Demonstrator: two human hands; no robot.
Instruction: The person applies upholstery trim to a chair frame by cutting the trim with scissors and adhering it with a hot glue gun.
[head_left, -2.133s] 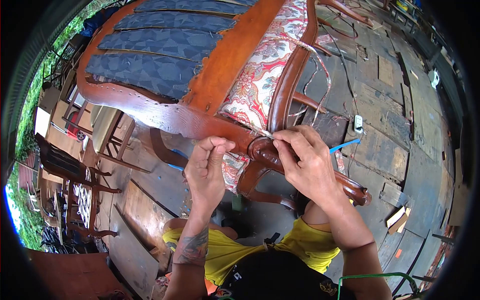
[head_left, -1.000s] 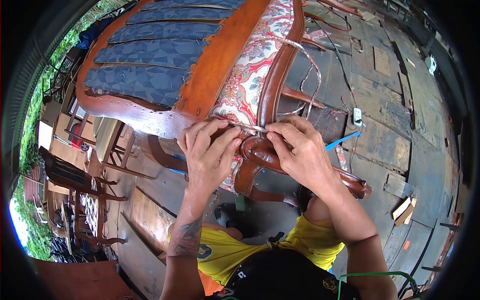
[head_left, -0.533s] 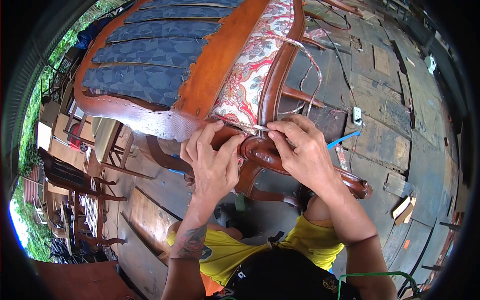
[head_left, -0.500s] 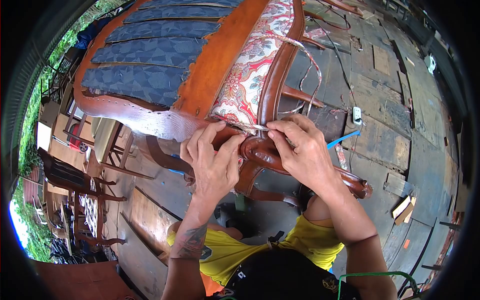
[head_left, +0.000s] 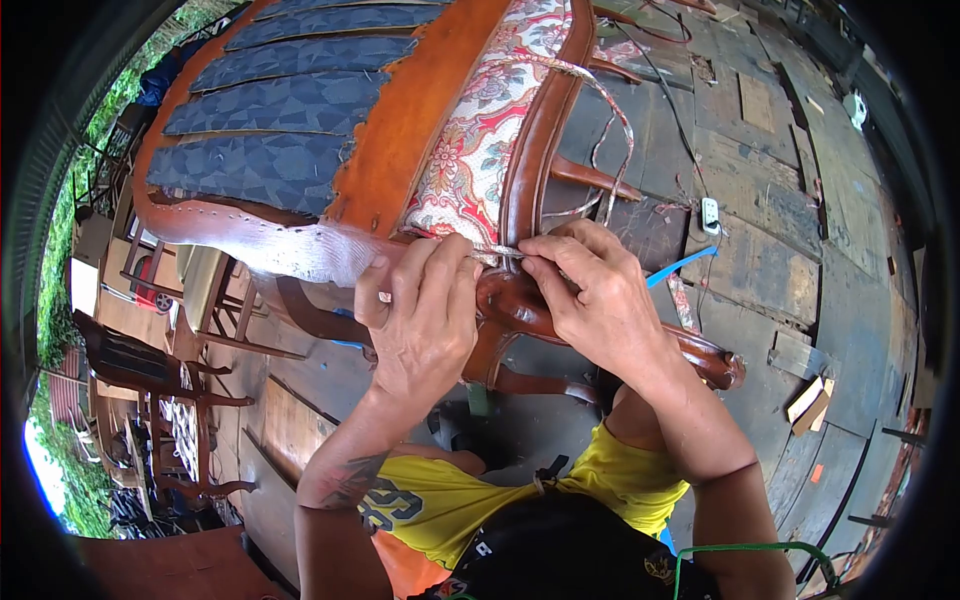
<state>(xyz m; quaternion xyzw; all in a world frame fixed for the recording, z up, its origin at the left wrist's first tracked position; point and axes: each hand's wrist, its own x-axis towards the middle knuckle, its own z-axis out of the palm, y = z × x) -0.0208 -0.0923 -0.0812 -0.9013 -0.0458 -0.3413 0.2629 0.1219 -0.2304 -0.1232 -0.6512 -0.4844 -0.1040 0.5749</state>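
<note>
I made out large dark digits (head_left: pixel 385 505) on the yellow shorts (head_left: pixel 440 507), too unclear for me to read.

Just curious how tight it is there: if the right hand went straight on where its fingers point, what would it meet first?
Beyond the cord it pinches, the right hand would probably meet the fingertips of the left hand first, though depth is unclear.
</note>
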